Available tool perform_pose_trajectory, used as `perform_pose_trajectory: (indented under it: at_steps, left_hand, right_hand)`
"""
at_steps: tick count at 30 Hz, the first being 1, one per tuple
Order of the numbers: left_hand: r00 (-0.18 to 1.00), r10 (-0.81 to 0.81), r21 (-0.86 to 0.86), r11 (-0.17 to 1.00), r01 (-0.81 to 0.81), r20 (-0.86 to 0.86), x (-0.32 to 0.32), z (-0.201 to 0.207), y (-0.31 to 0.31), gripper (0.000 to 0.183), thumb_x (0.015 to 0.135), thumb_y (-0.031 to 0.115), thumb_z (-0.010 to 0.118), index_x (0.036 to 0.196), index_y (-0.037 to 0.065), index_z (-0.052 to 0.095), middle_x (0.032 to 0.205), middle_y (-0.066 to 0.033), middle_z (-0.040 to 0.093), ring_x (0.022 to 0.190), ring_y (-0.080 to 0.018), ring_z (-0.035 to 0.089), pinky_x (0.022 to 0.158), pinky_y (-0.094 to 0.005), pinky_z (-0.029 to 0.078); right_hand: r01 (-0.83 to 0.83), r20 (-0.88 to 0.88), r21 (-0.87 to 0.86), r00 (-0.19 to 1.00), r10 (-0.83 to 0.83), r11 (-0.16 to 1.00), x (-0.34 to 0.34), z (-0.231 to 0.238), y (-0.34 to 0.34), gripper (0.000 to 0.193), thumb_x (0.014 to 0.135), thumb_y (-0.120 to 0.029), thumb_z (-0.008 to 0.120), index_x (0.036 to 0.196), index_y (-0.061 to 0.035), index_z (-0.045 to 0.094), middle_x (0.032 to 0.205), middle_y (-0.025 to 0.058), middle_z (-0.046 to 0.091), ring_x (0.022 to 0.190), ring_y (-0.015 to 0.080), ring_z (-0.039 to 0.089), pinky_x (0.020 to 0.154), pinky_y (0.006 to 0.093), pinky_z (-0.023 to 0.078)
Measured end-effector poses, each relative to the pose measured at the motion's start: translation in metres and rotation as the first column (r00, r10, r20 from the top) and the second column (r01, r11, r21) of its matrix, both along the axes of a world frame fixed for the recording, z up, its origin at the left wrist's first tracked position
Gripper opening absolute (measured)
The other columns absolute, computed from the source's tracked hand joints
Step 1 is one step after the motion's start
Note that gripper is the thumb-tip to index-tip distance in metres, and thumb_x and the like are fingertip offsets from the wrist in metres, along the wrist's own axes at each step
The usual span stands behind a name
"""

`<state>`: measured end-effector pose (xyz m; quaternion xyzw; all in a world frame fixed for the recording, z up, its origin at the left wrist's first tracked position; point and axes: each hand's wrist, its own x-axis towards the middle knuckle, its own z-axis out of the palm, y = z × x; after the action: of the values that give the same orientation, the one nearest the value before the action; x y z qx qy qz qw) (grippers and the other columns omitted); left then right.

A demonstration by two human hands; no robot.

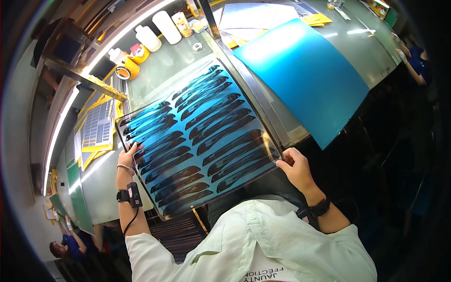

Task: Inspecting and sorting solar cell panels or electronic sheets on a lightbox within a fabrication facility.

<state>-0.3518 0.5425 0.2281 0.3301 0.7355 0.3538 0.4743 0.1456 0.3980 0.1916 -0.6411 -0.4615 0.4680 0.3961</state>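
Observation:
A large blue sheet printed with two columns of long black curved shapes is held tilted in front of me, over the near edge of the table. My left hand grips its left edge, with fingers partly behind it. Thumb and fingers of my right hand pinch the sheet near its right lower corner. Light glares off parts of its glossy surface. To the right lies a plain blue sheet, apart from both hands and jutting over the table edge.
White bottles and orange tape rolls stand at the back of the glass-topped table. Yellow-edged printed sheets lie at left. A metal post rises behind. Co-workers are at the far left and far right.

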Motion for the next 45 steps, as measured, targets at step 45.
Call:
perform_pose_trajectory:
  at_steps: [45]
  left_hand:
    - [1.000,0.008,0.018,1.000,-0.009,0.015,-0.031,-0.037,0.003,0.023,0.084,0.029,0.064,0.097,0.010,0.062,0.089,-0.0047,0.068,0.077,-0.0114,0.062,0.061,-0.0223,0.048]
  right_hand:
    - [0.017,0.190,0.107,0.981,-0.037,0.994,-0.023,-0.017,-0.010,0.018,0.079,-0.007,0.063,0.085,-0.0015,0.047,0.066,0.0093,0.053,0.057,0.0168,0.051,0.056,0.0281,0.043]
